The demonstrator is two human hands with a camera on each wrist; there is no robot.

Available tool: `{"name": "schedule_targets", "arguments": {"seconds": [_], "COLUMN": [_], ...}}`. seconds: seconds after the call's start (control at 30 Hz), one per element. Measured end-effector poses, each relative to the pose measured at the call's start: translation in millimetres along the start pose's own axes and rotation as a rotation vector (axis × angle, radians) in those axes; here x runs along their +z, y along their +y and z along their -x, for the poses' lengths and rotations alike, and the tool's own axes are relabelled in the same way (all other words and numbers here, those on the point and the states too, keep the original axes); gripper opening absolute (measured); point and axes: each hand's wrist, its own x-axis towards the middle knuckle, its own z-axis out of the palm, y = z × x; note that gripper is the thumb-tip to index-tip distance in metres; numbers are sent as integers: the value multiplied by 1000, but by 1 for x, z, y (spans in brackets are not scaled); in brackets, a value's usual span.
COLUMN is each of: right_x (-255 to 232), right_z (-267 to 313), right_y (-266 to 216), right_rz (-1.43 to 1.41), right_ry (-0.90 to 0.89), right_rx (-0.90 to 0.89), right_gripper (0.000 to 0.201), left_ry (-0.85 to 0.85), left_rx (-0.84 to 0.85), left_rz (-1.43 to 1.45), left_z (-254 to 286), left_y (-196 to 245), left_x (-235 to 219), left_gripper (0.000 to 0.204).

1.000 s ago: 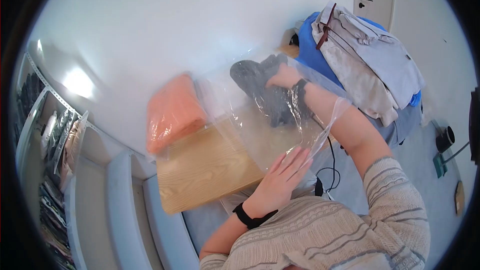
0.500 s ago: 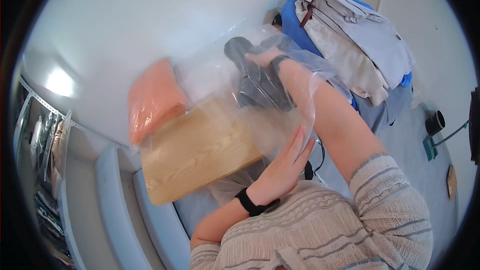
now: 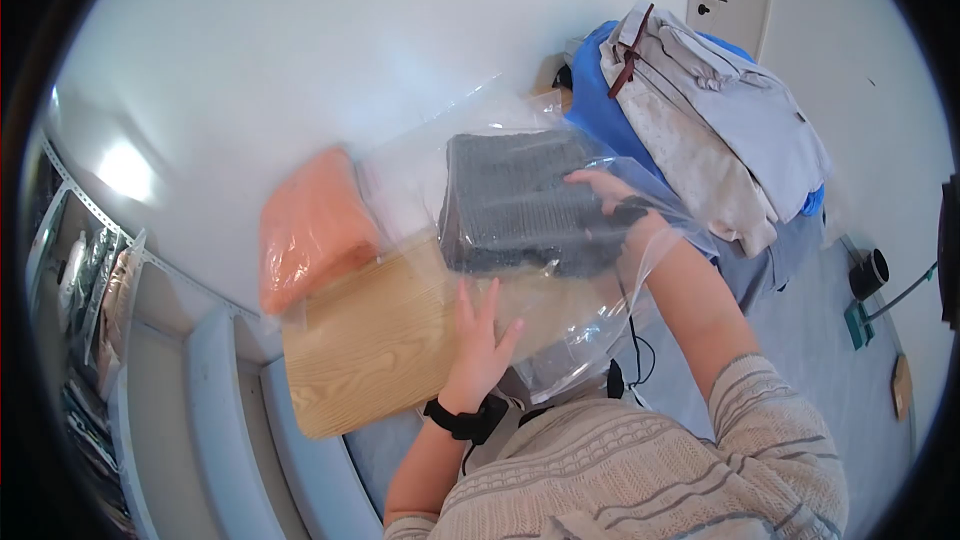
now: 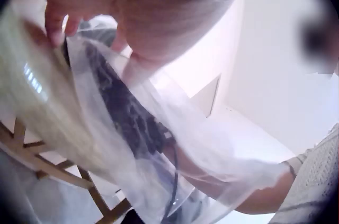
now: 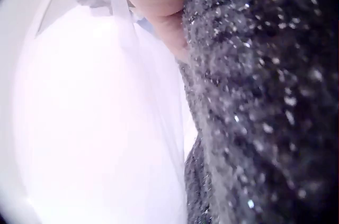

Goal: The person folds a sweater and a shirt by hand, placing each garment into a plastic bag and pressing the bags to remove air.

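I am seeing the folded dark grey knitted garment (image 3: 520,202) lying inside the clear crinkled plastic bag (image 3: 570,315) on the pale wooden board (image 3: 375,345), near its far edge. The right hand (image 3: 605,195) is reaching inside, fingers curled on the knit (grip partly hidden). The left hand (image 3: 480,335) is pressing flat, fingers spread, on the bag.

Bright, fisheye edges dark — wrist views blurred.

A: In the head view, the right hand (image 3: 600,195) sits inside the clear bag (image 3: 560,320); crinkled film blurs its fingertips against the grey knit (image 3: 520,202).

B: And the right wrist view?

A: Knit fills the right side; the hand is cut off at the top edge.
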Motion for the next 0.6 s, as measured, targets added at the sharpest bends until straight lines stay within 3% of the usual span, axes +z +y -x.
{"name": "schedule_targets", "arguments": {"seconds": [0.03, 0.07, 0.1, 0.13, 0.17, 0.2, 0.23, 0.3, 0.33, 0.4, 0.43, 0.5, 0.53, 0.6], "right_x": [-13, -29, -26, -22, 6, 29, 41, 57, 68, 90, 96, 102, 103, 105], "right_z": [-32, -64, -57, -53, -1, 30, 30, 31, 31, 34, 34, 28, 27, 33], "right_y": [20, 46, 48, 48, 21, 6, 11, 23, 25, 26, 26, 25, 28, 35], "right_rz": [0, 245, 490, 489, -12, -492, -495, -932, -934, -1042, -1049, -1062, -1070, -793], "right_ry": [-3, -123, -242, -244, -189, -121, -119, -114, -107, 332, 335, 654, 657, 661], "right_rx": [-6, -467, -927, -928, -444, 60, 64, 0, 5, -474, -470, -297, -296, -260], "right_gripper": [64, 52, 41, 41, 39, 37, 37, 56, 56, 61, 61, 68, 68, 65], "left_ry": [28, 55, 57, 42, 24, 21, -9, -53, -43, -39, -6, 23, 21, 17], "left_rx": [-137, -274, -274, -383, -492, -495, -511, -533, -547, -563, -554, -537, -556, -571], "left_rz": [158, 317, 315, 574, 834, 832, 858, 889, 917, 941, 999, 1052, 1061, 1076], "left_z": [2, 4, 6, 8, 9, 9, 8, 9, 10, 15, 19, 19, 18, 14], "left_y": [-4, -7, -12, -17, -20, -20, -19, -12, -5, -1, -4, -7, -7, -5], "left_x": [6, 12, 20, 28, 32, 32, 33, 32, 27, 25, 24, 21, 19, 16], "left_gripper": [51, 48, 48, 46, 45, 45, 43, 42, 41, 41, 41, 40, 39, 38]}}
